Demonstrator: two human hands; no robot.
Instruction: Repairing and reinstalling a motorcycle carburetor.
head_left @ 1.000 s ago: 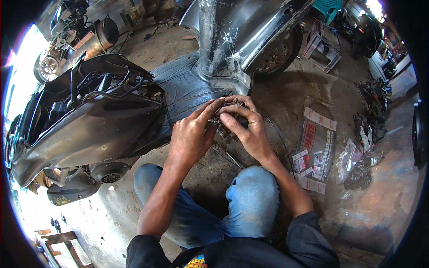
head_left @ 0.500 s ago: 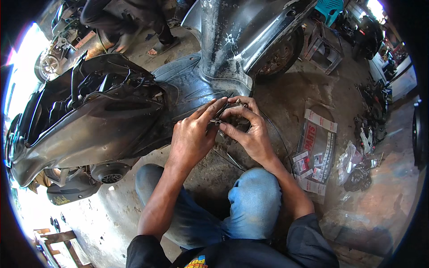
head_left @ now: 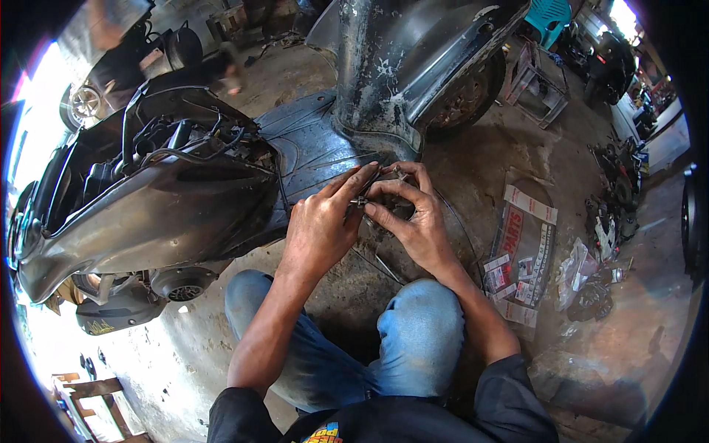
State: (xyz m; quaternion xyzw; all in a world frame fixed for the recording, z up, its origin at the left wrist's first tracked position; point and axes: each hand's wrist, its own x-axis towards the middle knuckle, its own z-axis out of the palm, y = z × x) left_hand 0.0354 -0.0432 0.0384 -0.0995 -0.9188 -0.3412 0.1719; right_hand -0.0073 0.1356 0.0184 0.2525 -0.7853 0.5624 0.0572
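Two bare hands meet in front of your knees, near the scooter's footboard [head_left: 303,151]. Your left hand [head_left: 319,225] is narrow, and its fingertips seem to pinch a small metal piece [head_left: 360,201]. Your right hand [head_left: 419,225] curls around a dark metal part [head_left: 399,175], holding it mostly hidden between the fingers; its thumb tip is just beside the small piece. Whether the piece is joined to the part, I cannot tell.

Compared with one second ago, your right thumb sits lower and bends toward the small piece, instead of lying across the part. From half a second ago, your grip is nearly the same. I judge from this that the fine finger work is now concentrated at this piece, while the part stays supported. At the upper left, another person's limb [head_left: 105,31] shows blurred, and the legs visible there half a second ago are no longer clear. The plastic package [head_left: 526,251] lies on the floor [head_left: 473,166] as before.
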